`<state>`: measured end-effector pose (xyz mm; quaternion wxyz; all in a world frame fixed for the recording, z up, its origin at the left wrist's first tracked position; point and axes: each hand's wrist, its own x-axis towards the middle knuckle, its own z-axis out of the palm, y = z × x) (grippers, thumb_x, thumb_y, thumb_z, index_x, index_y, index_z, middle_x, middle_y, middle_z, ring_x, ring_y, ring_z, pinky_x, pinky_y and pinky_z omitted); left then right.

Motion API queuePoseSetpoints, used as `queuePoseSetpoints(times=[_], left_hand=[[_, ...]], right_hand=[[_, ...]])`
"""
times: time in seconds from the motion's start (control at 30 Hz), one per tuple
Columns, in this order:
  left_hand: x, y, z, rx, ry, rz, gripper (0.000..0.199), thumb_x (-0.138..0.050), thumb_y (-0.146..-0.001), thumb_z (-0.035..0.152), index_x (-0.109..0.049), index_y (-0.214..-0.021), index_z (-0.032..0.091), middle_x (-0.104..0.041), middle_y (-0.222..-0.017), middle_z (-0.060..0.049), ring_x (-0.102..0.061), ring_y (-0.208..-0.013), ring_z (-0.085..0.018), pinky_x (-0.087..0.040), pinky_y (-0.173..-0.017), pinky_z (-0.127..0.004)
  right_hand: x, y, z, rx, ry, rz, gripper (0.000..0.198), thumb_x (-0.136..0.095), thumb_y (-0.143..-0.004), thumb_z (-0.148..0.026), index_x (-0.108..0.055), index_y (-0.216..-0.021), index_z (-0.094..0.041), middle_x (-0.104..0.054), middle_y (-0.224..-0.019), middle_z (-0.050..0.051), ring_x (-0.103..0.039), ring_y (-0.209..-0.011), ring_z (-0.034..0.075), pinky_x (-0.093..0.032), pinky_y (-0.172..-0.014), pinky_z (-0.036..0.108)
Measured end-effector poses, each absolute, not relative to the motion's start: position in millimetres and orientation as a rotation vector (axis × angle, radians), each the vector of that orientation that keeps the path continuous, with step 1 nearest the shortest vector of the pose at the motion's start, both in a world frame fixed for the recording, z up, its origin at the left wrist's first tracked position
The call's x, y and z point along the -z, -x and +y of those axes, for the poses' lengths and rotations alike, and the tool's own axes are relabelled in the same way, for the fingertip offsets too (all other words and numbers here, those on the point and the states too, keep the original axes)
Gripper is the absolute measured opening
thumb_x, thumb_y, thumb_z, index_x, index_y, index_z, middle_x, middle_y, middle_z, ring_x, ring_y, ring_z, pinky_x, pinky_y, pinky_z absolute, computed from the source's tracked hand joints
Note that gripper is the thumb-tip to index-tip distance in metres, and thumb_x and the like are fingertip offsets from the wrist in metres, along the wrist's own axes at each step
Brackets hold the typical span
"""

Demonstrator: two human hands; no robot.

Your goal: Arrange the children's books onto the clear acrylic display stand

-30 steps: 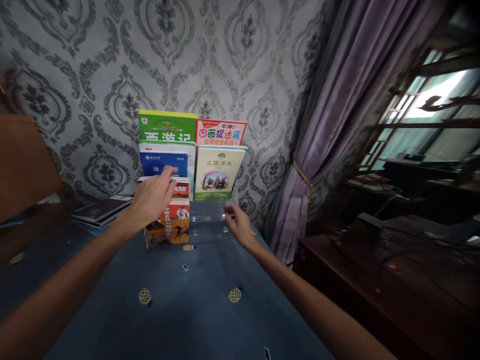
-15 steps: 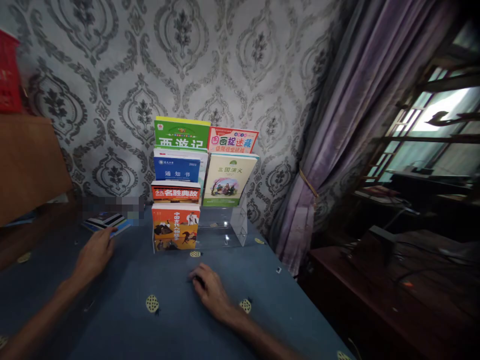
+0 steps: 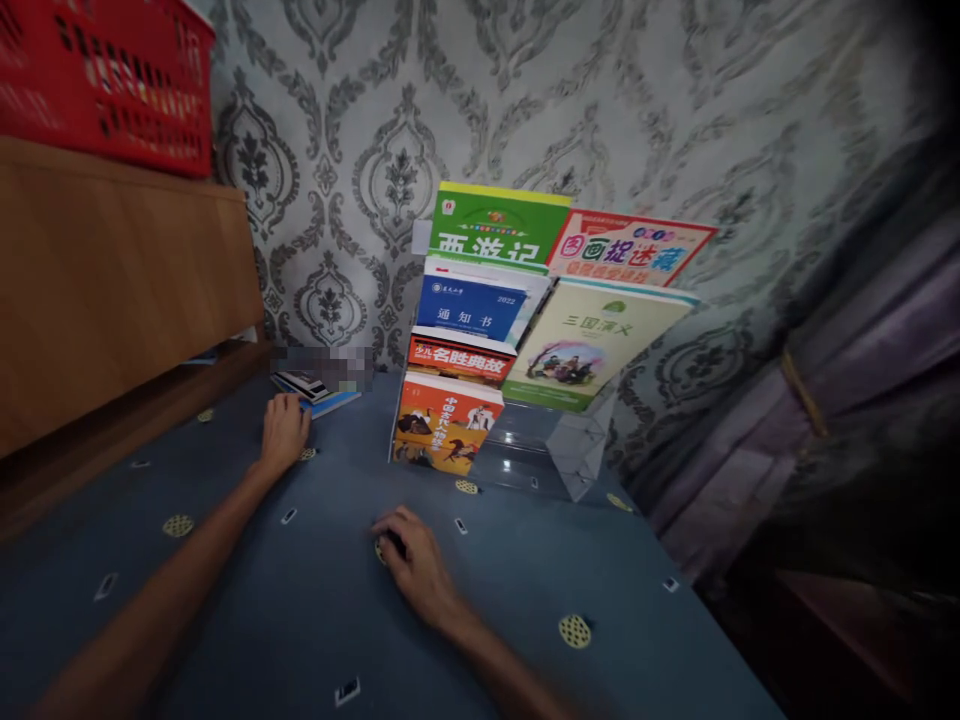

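Note:
At the left, my left hand (image 3: 286, 430) has its fingers closed at the near edge of a small pile of books (image 3: 334, 402) lying flat by the wall. The lower book has a blue edge; the top of the pile is blurred out. My right hand (image 3: 417, 562) hovers over or rests on the tablecloth in front, fingers loosely bent and apart from the thumb, holding nothing. Behind it stands a clear acrylic book rack (image 3: 574, 455). An orange book (image 3: 448, 425), a blue booklet (image 3: 472, 308), a green book (image 3: 495, 225) and a pale storybook (image 3: 596, 345) lean in its tiers.
A wooden cabinet (image 3: 127, 290) bounds the left side, with a red plastic basket (image 3: 150, 90) on top. The blue patterned tablecloth (image 3: 247, 620) covers the table. A patterned wall (image 3: 405, 170) rises behind, and a tied curtain (image 3: 750, 430) hangs at the right.
The view has swung left, so the rack appears further right and more of the cabinet and basket shows. My left hand stays at the pile of books; my right hand still holds nothing.

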<state>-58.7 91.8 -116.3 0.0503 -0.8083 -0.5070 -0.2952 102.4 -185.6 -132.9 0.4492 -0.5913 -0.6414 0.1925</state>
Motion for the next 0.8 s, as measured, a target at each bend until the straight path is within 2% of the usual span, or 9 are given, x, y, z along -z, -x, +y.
queuePoseSetpoints(times=[0.17,0.23,0.33,0.4,0.57,0.8], left_hand=[[85,42,122,0.797,2.450,-1.575,0.054,-0.039,-0.099,0.041,-0.045,-0.143,0.010,-0.045,-0.150,-0.025,-0.039,-0.141,-0.037,-0.038,-0.111,-0.053],[75,34,136,0.678,2.507,-1.569,0.052,-0.040,-0.099,0.040,-0.047,-0.143,0.013,-0.043,-0.154,-0.023,-0.034,-0.146,-0.037,-0.033,-0.113,-0.057],[65,27,153,0.453,2.599,-1.578,0.045,-0.042,-0.098,0.040,-0.058,-0.133,0.017,-0.056,-0.145,-0.021,-0.045,-0.139,-0.038,-0.036,-0.109,-0.064],[58,27,160,0.325,2.633,-1.581,0.042,-0.043,-0.097,0.041,-0.063,-0.127,0.019,-0.062,-0.138,-0.019,-0.055,-0.130,-0.038,-0.040,-0.105,-0.063],[47,34,163,0.147,2.620,-1.576,0.043,-0.040,-0.098,0.042,-0.063,-0.130,0.023,-0.068,-0.130,-0.016,-0.064,-0.118,-0.036,-0.048,-0.096,-0.053],[45,36,153,0.086,2.565,-1.504,0.048,-0.032,-0.100,0.039,-0.064,-0.130,0.019,-0.072,-0.121,-0.017,-0.068,-0.112,-0.032,-0.050,-0.092,-0.041]], right_hand=[[135,-104,-189,-0.458,1.462,-1.627,0.021,-0.051,-0.091,-0.006,-0.064,-0.098,-0.021,-0.065,-0.099,0.005,-0.061,-0.098,0.020,-0.047,-0.089,0.033],[135,-104,-188,-0.444,1.457,-1.644,0.021,-0.052,-0.091,-0.006,-0.064,-0.098,-0.022,-0.065,-0.101,0.005,-0.061,-0.098,0.020,-0.047,-0.090,0.033],[135,-103,-188,-0.444,1.459,-1.647,0.022,-0.052,-0.091,-0.005,-0.063,-0.097,-0.022,-0.065,-0.103,0.006,-0.061,-0.099,0.020,-0.048,-0.091,0.033],[133,-103,-188,-0.455,1.467,-1.659,0.021,-0.051,-0.092,-0.006,-0.063,-0.097,-0.022,-0.065,-0.103,0.006,-0.061,-0.100,0.020,-0.048,-0.092,0.034],[131,-104,-188,-0.459,1.476,-1.692,0.021,-0.050,-0.092,-0.007,-0.064,-0.097,-0.022,-0.066,-0.107,0.006,-0.061,-0.102,0.020,-0.048,-0.093,0.035],[125,-103,-189,-0.445,1.505,-1.712,0.021,-0.050,-0.091,-0.004,-0.064,-0.095,-0.020,-0.065,-0.104,0.007,-0.060,-0.099,0.020,-0.048,-0.089,0.034]])
